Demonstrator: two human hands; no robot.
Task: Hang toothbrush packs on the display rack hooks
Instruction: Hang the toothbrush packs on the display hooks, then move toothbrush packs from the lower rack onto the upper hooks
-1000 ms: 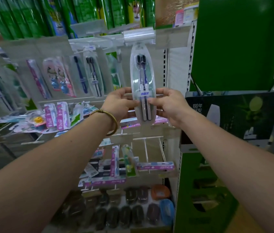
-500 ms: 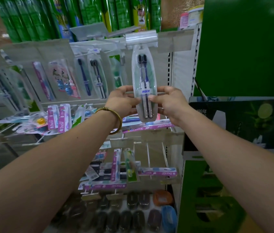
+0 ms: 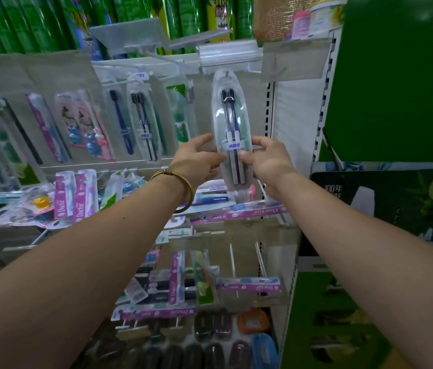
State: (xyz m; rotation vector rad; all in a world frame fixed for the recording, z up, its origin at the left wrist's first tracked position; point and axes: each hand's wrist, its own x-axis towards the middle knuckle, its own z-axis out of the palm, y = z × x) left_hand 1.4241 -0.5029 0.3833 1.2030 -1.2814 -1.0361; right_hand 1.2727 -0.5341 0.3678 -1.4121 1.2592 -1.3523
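Left hand and right hand pinch the pack, nearly hung on the hook; loose packs wait below

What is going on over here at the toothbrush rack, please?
A person is stocking the display rack. The left hand and right hand pinch the lower half of a clear toothbrush pack, held upright, its top at the hook under a clear label holder. Whether it is on the hook is unclear. Other packs hang to its left.

Open panel right of toothbrush pack — hanging packs crowd left.
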